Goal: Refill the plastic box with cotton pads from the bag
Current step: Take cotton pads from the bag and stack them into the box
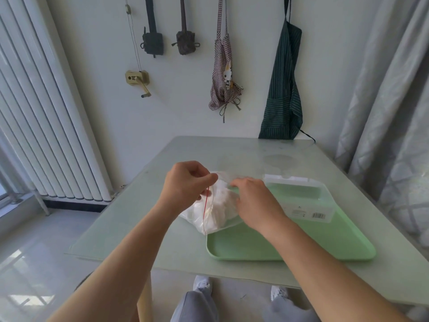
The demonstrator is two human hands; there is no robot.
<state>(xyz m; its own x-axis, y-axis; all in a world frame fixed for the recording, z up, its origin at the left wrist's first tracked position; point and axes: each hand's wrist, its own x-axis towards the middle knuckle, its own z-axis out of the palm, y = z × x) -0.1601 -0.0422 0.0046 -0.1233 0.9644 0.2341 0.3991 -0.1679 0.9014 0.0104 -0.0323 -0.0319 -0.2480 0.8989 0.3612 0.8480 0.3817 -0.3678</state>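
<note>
A clear zip bag (216,212) with a red seal line holds white cotton pads and lies at the left edge of the green tray (290,247). My left hand (185,184) pinches the bag's top edge near the red seal. My right hand (255,201) grips the opposite side of the bag's mouth, fingers curled over it. The clear plastic box (308,198) stands on the tray just right of my right hand, with its lid tilted up at the back; I cannot see any pads inside it.
The tray sits on a pale glass-topped table (162,228). Aprons (282,89) hang on the wall behind the table. A radiator (46,135) stands at the left and curtains (394,112) hang at the right. My legs and shoes show below the table's front edge.
</note>
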